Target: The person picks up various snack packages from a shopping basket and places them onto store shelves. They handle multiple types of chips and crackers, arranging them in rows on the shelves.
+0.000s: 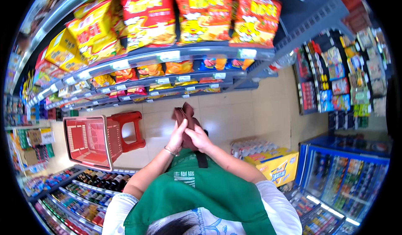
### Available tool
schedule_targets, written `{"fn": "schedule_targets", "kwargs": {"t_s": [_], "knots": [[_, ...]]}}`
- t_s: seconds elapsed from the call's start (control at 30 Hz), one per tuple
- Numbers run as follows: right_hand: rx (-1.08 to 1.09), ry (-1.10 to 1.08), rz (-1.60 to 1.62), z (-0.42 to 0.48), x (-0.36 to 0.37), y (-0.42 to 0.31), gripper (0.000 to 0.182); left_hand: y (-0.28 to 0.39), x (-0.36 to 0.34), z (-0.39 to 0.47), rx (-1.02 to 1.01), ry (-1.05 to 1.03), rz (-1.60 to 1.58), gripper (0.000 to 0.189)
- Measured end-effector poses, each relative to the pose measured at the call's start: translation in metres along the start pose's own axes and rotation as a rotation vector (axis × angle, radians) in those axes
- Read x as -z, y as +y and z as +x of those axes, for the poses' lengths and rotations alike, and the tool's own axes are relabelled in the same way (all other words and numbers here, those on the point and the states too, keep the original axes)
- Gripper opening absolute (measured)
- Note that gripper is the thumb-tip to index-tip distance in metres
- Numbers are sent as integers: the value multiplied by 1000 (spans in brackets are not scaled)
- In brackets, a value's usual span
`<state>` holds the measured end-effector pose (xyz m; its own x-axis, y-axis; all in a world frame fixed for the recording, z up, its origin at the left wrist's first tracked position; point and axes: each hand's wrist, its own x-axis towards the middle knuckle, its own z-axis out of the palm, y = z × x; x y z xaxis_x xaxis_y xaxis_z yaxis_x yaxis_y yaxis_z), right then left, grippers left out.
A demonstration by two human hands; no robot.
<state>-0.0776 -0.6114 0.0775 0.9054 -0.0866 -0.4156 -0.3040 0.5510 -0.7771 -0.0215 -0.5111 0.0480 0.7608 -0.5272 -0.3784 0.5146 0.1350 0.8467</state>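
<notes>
Both of my hands grip a dark brown cloth [183,110], bunched up in front of my green apron [194,181]. My left hand [177,137], with a bracelet at the wrist, holds it from the left side. On the other side my right hand [199,137] closes on it, thumb over the folds. The cloth's loose ends stick up past my fingers. Ahead of me stands a snack shelf [207,51], where red and orange chip bags [204,18] are lined up upright. Part of the cloth is hidden under my hands.
A red shopping basket [108,137] rests by a red plastic stool [138,129] on the left. Yellow cartons [276,165] and wrapped cans [251,147] stand at right on the tiled floor [226,115]. Beyond is a blue drinks cooler [339,147]. Bottle shelves [94,191] lie behind left.
</notes>
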Motion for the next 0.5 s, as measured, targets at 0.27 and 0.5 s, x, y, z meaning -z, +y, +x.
{"fn": "schedule_targets", "kwargs": {"t_s": [0.27,0.5], "knots": [[-64,-56,-171,30,-51,52,28,1,64,-22,0,315,-269,51],[-284,32,-237,58,-39,109,25,-44,88,-26,-6,587,-386,54]]}}
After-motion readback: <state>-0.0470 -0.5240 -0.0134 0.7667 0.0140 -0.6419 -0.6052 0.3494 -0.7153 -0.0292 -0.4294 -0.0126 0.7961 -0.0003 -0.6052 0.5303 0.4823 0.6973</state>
